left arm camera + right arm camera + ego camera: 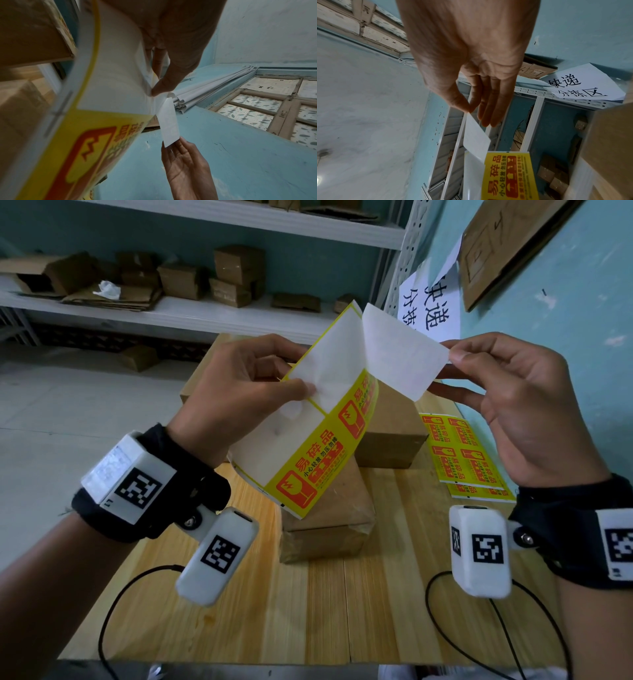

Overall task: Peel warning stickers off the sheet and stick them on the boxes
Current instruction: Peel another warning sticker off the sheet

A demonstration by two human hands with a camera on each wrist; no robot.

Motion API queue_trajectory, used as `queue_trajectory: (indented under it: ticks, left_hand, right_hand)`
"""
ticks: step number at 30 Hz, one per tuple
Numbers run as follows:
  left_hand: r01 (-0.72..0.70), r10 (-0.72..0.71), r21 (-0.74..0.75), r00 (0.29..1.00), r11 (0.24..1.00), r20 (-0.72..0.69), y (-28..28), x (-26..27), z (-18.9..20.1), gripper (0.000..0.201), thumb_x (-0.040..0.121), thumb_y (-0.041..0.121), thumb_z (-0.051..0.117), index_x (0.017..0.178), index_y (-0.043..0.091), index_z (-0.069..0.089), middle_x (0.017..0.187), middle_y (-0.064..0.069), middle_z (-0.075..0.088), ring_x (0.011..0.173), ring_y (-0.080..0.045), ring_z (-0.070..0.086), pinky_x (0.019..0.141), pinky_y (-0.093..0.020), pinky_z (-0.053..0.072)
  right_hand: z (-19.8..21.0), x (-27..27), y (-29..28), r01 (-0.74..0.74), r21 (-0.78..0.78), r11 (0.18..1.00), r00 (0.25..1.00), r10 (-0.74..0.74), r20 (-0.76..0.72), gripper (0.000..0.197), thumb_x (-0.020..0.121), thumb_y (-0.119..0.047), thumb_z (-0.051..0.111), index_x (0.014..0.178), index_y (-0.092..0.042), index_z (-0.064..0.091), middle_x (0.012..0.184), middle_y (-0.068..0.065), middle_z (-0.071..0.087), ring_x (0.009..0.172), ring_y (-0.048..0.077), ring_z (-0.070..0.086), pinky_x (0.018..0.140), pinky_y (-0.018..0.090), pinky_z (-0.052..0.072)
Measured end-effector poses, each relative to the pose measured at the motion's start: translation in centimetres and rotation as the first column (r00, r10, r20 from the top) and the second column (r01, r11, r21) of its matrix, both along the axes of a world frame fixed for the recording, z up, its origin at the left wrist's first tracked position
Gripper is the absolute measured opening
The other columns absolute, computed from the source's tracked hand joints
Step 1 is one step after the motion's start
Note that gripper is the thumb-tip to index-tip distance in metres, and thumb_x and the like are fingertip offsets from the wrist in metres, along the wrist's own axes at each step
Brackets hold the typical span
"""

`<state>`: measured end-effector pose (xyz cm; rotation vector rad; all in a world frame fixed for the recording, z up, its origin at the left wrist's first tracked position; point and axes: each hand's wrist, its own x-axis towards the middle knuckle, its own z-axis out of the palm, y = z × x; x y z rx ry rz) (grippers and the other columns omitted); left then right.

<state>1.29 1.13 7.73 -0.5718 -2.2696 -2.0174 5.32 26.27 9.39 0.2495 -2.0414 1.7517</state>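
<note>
I hold a yellow and red warning sticker sheet (308, 467) up over the table. My left hand (301, 388) pinches its bare white backing, thumb on the front. My right hand (452, 356) pinches the corner of one sticker (400, 350), which is peeled up with its white back toward me and still joined to the sheet at its left edge. The left wrist view shows the sheet (102, 81) and the sticker (169, 124); the right wrist view shows the sticker (476, 139) hanging from my fingertips. Two brown cardboard boxes (325, 518) (387, 433) stand on the wooden table (376, 611) below the sheet.
More sticker sheets (459, 453) lie on the table at the right, by the blue wall. A metal shelf (205, 313) with several cardboard boxes stands behind the table. Black cables (113, 611) run from my wrist cameras across the table's front.
</note>
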Motion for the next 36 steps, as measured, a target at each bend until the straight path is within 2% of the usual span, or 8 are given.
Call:
queue_trajectory:
  ticks: [12, 17, 25, 28, 36]
  left_hand:
    - [-0.013, 0.013, 0.002, 1.0, 1.0, 0.012, 0.0, -0.1, -0.1, 0.023, 0.08, 0.005, 0.074, 0.087, 0.026, 0.07, 0.073, 0.0, 0.07, 0.065, -0.017, 0.066, 0.06, -0.03, 0.05]
    - [-0.009, 0.009, 0.001, 0.999, 1.0, 0.037, 0.3, -0.1, -0.3, 0.021, 0.08, 0.003, 0.073, 0.092, 0.02, 0.069, 0.072, 0.002, 0.069, 0.065, -0.017, 0.066, 0.058, -0.029, 0.05]
    - [-0.017, 0.017, 0.004, 0.999, 1.0, 0.043, 0.3, -0.1, -0.2, 0.02, 0.081, 0.004, 0.074, 0.095, 0.017, 0.068, 0.082, -0.011, 0.07, 0.07, -0.023, 0.065, 0.062, -0.033, 0.049]
    - [-0.021, 0.02, 0.005, 0.999, 1.0, 0.043, 0.3, -0.1, -0.2, 0.02, 0.08, 0.004, 0.074, 0.094, 0.018, 0.068, 0.08, -0.01, 0.07, 0.069, -0.023, 0.065, 0.062, -0.033, 0.049]
    - [-0.036, 0.037, -0.012, 0.999, 0.999, 0.037, 0.4, 0.2, -0.2, 0.02, 0.08, 0.006, 0.074, 0.095, 0.019, 0.069, 0.081, -0.01, 0.07, 0.07, -0.022, 0.067, 0.065, -0.035, 0.051]
  right_hand:
    - [0.1, 0.0, 0.5, 0.008, 0.001, 1.0, 1.0, -0.008, -0.014, 0.02, 0.099, 0.0, 0.053, 0.087, -0.01, 0.065, 0.087, -0.002, 0.076, 0.086, 0.019, 0.072, 0.08, 0.031, 0.059]
    - [0.0, -0.1, 1.0, 0.018, -0.006, 1.0, 1.0, -0.018, -0.023, 0.016, 0.097, -0.004, 0.055, 0.088, -0.011, 0.066, 0.092, -0.001, 0.076, 0.087, 0.02, 0.071, 0.081, 0.033, 0.059]
    - [0.1, -0.1, 1.3, 0.026, -0.047, 0.999, 0.999, -0.027, -0.019, 0.016, 0.097, -0.003, 0.055, 0.086, -0.009, 0.065, 0.095, 0.004, 0.074, 0.085, 0.022, 0.069, 0.079, 0.033, 0.058]
    - [0.2, -0.1, 1.5, 0.025, -0.05, 0.998, 0.999, -0.026, -0.02, 0.01, 0.094, -0.009, 0.058, 0.088, -0.01, 0.067, 0.095, 0.003, 0.075, 0.086, 0.022, 0.07, 0.079, 0.032, 0.058]
    - [0.3, 0.2, 2.0, 0.032, -0.056, 0.998, 0.999, -0.033, -0.023, 0.016, 0.095, -0.008, 0.056, 0.085, -0.013, 0.067, 0.093, 0.002, 0.075, 0.085, 0.022, 0.07, 0.08, 0.032, 0.058]
